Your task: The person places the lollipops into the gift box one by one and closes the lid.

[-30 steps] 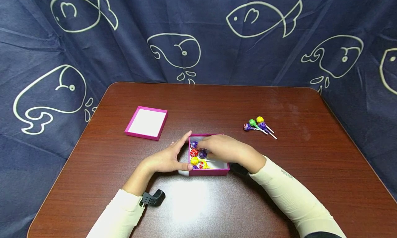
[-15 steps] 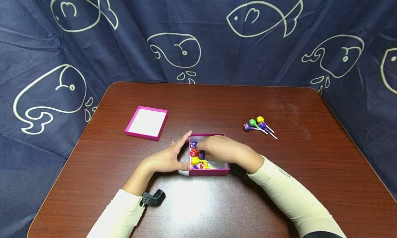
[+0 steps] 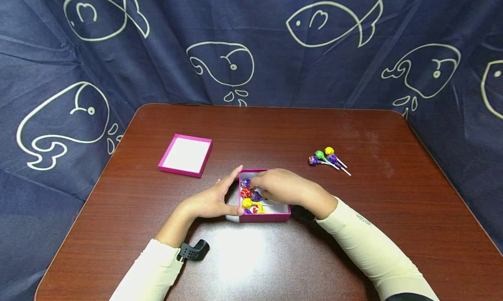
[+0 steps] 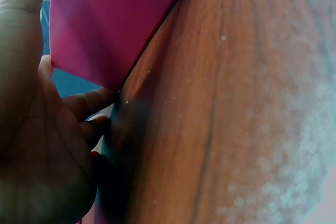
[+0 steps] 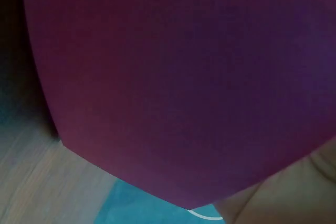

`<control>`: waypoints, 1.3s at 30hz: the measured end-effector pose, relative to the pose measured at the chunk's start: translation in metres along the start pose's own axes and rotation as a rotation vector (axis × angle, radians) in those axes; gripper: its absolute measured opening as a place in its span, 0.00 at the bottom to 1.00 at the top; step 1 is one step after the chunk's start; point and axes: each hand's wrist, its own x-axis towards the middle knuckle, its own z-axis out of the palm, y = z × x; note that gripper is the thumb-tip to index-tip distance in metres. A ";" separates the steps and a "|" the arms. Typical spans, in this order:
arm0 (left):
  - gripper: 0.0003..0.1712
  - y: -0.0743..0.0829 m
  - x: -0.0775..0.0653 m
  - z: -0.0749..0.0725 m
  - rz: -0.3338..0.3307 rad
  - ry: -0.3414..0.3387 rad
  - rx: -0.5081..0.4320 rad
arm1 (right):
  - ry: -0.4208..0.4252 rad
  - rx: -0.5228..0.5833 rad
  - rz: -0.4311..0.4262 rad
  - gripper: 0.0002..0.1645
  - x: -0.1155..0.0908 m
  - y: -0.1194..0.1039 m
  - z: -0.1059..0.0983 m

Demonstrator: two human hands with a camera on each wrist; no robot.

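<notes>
A pink box (image 3: 264,218) with a white inside stands open on the table. Lollipops in red, yellow and purple wrappers lie inside, among them a red lollipop (image 3: 245,193) by the left wall. My left hand (image 3: 210,201) rests against the box's left side, thumb and index finger spread straight towards its two corners. Inside the box, the curled fingers of my right hand (image 3: 284,186) hold a purple lollipop (image 3: 256,196); the fingertips are partly hidden under the hand. In the right wrist view the pink box wall (image 5: 173,87) covers most of the picture.
A pink lid (image 3: 186,155), white inside, lies upturned at the back left. Several lollipops (image 3: 329,158) in purple, green and yellow wrappers lie at the right, sticks pointing right. A dark blue cloth with fish drawings (image 3: 271,83) hangs behind the brown table (image 3: 353,248).
My right hand dips slightly left and down in the box, then eases back. The purple lollipop under it shifts a little. My left hand stays against the box.
</notes>
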 end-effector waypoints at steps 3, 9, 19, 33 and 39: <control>0.65 0.000 0.000 0.000 -0.005 -0.001 -0.001 | -0.015 -0.008 0.007 0.13 0.000 0.000 0.001; 0.65 -0.001 0.001 0.000 0.005 0.003 0.005 | -0.039 -0.015 0.015 0.11 0.001 -0.001 0.000; 0.65 -0.001 0.001 0.000 0.013 0.005 0.016 | -0.077 0.001 0.024 0.11 0.002 -0.002 -0.001; 0.65 0.000 0.001 0.000 0.004 0.002 0.011 | 0.031 0.120 -0.025 0.12 -0.007 0.005 -0.013; 0.65 0.000 0.002 0.001 0.008 0.009 0.013 | 0.150 0.138 -0.050 0.13 -0.018 0.012 -0.029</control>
